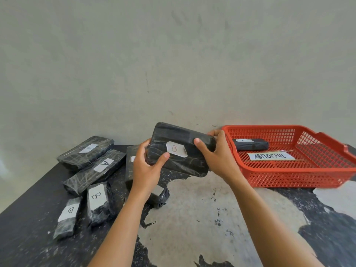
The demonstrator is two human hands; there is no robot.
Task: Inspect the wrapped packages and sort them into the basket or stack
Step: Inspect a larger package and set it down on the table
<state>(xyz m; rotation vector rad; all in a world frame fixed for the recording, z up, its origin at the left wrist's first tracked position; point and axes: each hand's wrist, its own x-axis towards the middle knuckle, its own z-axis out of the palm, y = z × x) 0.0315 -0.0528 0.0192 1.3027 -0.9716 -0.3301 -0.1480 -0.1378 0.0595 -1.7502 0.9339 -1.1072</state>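
— What lay at nine o'clock on the worn black-painted table point(28, 237)?

— Black plastic-wrapped rectangular packages point(94, 167) with white A and B labels.

— And the hands?

— The left hand point(147, 166) and right hand point(217, 157) both gripped a black wrapped package labelled B point(181, 151), lifted at centre.

— At three o'clock?

— A red plastic mesh basket point(289, 178) held one dark package point(250, 144) and a white handwritten label point(271, 156).

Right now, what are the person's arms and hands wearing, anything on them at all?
Nothing visible. The left hand and right hand are bare, with no gloves, rings or watch showing. Both forearms are uncovered to the bottom edge of the picture; no sleeves show.
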